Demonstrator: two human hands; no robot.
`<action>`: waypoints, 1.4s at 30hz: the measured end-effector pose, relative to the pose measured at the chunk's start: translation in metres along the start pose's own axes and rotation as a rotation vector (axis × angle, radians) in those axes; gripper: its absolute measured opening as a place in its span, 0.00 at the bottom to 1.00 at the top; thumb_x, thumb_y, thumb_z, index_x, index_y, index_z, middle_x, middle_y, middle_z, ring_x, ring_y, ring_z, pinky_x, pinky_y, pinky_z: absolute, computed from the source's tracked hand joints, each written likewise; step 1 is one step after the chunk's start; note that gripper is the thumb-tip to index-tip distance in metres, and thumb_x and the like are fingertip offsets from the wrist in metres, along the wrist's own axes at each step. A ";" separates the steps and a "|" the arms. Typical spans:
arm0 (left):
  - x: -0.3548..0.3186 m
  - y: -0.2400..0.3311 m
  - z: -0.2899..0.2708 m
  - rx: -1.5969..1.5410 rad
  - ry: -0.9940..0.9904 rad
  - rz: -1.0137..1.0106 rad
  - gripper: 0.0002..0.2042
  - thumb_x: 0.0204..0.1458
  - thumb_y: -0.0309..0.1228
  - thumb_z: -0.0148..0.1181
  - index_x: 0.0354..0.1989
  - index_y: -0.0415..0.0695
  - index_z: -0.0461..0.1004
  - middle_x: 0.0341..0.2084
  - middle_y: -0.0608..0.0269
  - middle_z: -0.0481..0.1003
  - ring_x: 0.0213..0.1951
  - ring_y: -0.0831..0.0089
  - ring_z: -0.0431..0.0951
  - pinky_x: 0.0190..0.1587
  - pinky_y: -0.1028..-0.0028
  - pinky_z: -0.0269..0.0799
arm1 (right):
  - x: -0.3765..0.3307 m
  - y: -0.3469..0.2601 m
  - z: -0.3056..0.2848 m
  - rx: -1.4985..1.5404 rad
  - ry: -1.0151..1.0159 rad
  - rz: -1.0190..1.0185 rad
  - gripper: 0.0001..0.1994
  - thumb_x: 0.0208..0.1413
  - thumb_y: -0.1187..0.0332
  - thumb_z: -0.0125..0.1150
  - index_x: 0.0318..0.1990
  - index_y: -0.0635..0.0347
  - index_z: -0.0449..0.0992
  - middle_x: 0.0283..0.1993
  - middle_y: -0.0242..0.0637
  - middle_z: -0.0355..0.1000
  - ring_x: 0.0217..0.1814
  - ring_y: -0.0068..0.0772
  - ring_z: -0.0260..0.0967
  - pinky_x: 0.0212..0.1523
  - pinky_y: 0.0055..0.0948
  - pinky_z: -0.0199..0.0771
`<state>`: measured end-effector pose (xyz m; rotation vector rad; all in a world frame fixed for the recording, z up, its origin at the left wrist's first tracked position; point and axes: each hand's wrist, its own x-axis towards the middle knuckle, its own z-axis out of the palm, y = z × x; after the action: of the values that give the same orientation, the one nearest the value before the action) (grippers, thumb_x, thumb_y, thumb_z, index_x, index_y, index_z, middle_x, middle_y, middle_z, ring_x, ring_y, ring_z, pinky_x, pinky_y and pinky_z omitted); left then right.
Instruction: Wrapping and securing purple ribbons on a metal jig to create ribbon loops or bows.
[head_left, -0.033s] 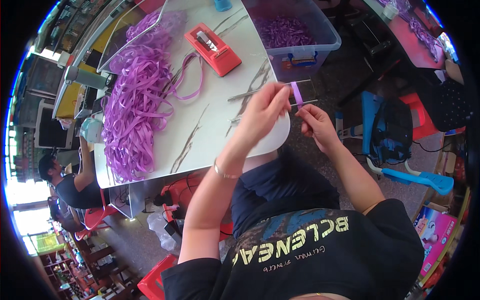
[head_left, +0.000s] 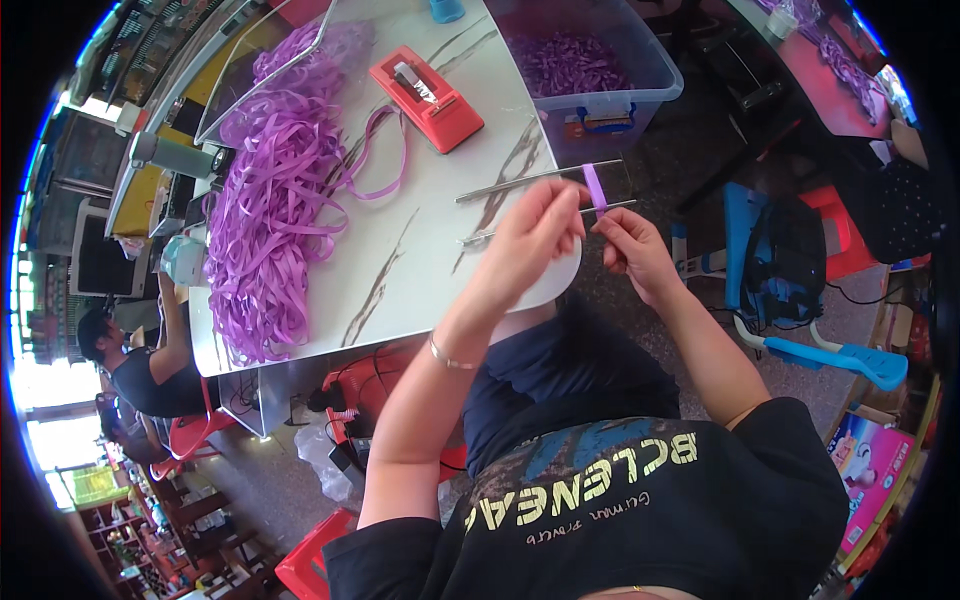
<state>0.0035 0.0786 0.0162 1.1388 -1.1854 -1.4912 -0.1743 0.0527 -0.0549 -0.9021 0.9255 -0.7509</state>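
A purple ribbon (head_left: 595, 188) is wrapped across two thin metal rods (head_left: 520, 184) that jut out past the table's right corner. My right hand (head_left: 636, 252) is closed just below the nearer rod, thumb and forefinger pinched at the ribbon's lower end. To its left, my left hand (head_left: 545, 225) is closed beside the ribbon and over the nearer rod; what its fingers hold, if anything, is hidden. A big tangled heap of purple ribbon (head_left: 270, 200) covers the table's left side, and one strand (head_left: 385, 190) loops out of it toward the middle.
On the white marbled table (head_left: 400, 290) stands a red tape dispenser (head_left: 428, 100). A clear plastic bin (head_left: 655, 90) of purple ribbon pieces is beyond the table's right edge. A blue chair (head_left: 745, 250) is at right. Another person (head_left: 150, 375) sits at far left.
My left hand has shifted slightly down toward me, uncovering more of the far rod. The right hand and the ribbon on the rods look unmoved.
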 end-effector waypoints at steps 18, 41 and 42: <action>-0.012 -0.025 0.038 -1.173 -0.242 -0.304 0.24 0.57 0.53 0.29 0.50 0.47 0.53 0.24 0.66 0.64 0.21 0.79 0.61 0.21 0.82 0.56 | -0.004 -0.013 0.003 -0.039 -0.010 -0.043 0.10 0.55 0.62 0.53 0.38 0.59 0.71 0.26 0.24 0.68 0.23 0.10 0.62 0.21 0.12 0.60; -0.012 -0.036 0.032 -1.278 -0.343 -0.213 0.19 0.58 0.51 0.33 0.39 0.48 0.58 0.25 0.64 0.65 0.26 0.74 0.62 0.31 0.75 0.60 | 0.070 -0.126 0.056 -0.547 -0.232 -0.463 0.11 0.56 0.66 0.49 0.40 0.62 0.72 0.35 0.26 0.70 0.28 0.11 0.56 0.24 0.11 0.54; -0.012 -0.037 0.032 -1.274 -0.340 -0.203 0.19 0.58 0.51 0.33 0.39 0.48 0.58 0.25 0.64 0.65 0.26 0.74 0.62 0.31 0.75 0.60 | 0.090 -0.126 0.070 -0.562 -0.251 -0.534 0.10 0.56 0.66 0.49 0.41 0.61 0.72 0.37 0.24 0.70 0.27 0.11 0.55 0.24 0.11 0.54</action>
<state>-0.0288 0.1005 -0.0150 0.1175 -0.1145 -2.1134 -0.0942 -0.0553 0.0481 -1.7423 0.6788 -0.8110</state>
